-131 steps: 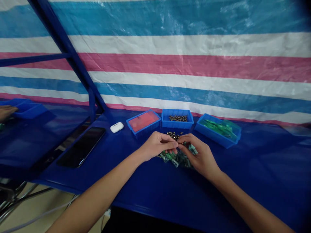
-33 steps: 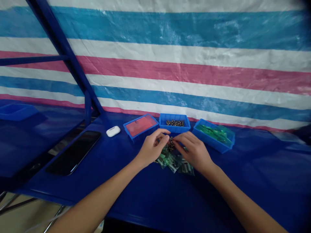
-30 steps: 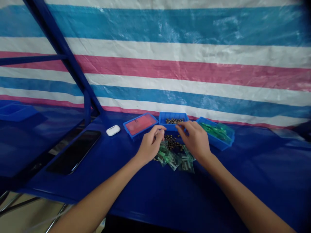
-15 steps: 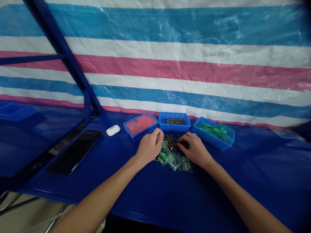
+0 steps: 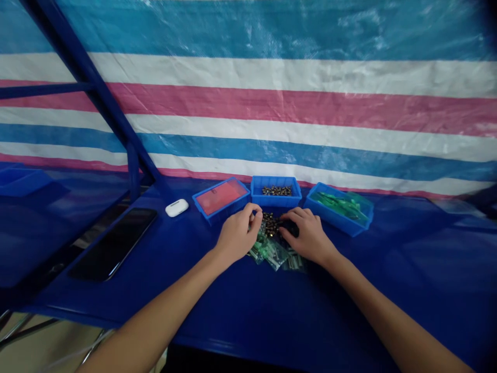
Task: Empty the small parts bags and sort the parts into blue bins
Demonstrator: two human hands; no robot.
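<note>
bright even light | soft shadow under right hand [image 5: 306,241] | dark corners | edges bowed

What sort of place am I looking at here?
Probably a makeshift small-parts workbench: blue plastic bins sit along a blue-topped table, with small metal parts and green packets before the hands, and a striped tarpaulin hangs behind.

No readable text, labels or numbers anywhere

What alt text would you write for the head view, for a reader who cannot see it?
The left hand and right hand flank a heap of small metal parts above green packets, in front of blue trays.
</note>
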